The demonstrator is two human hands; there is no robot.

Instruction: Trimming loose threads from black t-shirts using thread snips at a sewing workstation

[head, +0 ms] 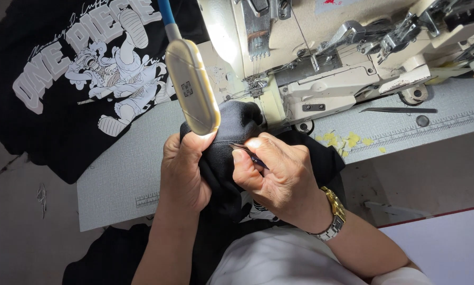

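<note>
From the head view, the pointed tweezers [249, 153] in the right hand [279, 179] work close to the left hand [181, 171] thumb, so a slip could prick skin or snag the black garment [231, 126]; the lamp [192, 87] also hides part of the cloth. Left hand is closed around the bunched garment just before the sewing machine [321, 68]; right fingers pinch the tweezers shut against the fabric

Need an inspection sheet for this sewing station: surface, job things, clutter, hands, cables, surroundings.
Surface: grey table with printed ruler marks, partly covered by cloth.
Job things: black fabric bunched under the sewing machine; small dark tool pinched at the fabric.
Clutter: yellow scraps; tweezers; printed black shirt.
Hands: left hand grips the fabric; right hand holds the tool, wristwatch on.
Cables: blue lamp neck to lamp.
Surroundings: white board at lower right.
</note>
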